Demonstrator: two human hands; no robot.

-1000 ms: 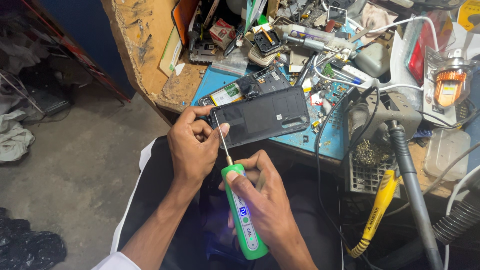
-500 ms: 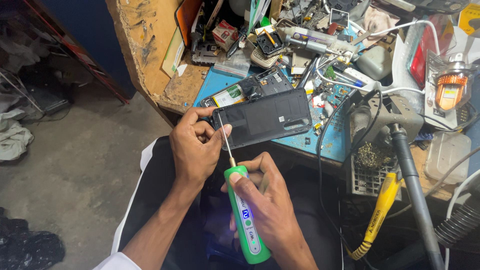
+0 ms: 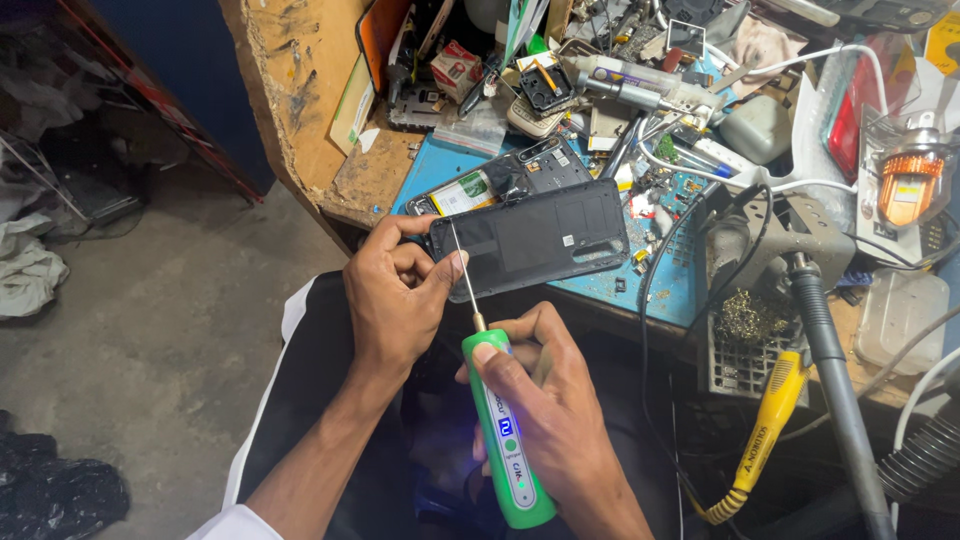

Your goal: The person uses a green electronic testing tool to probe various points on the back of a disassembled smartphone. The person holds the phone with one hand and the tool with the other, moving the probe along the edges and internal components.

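My left hand [image 3: 395, 300] grips the near-left corner of a black phone back cover [image 3: 535, 240], holding it over the bench edge, inner side up. My right hand [image 3: 545, 410] is wrapped around a green electric screwdriver [image 3: 508, 445] with a lit blue display. Its thin metal bit [image 3: 464, 272] points up to the cover's left end, next to my left thumb. An opened phone [image 3: 500, 182], with its battery and board exposed, lies on the blue mat [image 3: 655, 270] just behind the cover.
The wooden bench [image 3: 300, 90] is cluttered with phone parts, tools and cables. A soldering stand with brass wool [image 3: 745, 320] and a yellow-handled iron [image 3: 762, 435] sit at the right. An orange-topped lamp [image 3: 908, 185] stands far right. Bare concrete floor [image 3: 150, 330] lies to the left.
Both hands and the cover stay almost where they were. The screwdriver bit has stayed at the cover's left end; the view has shifted slightly.
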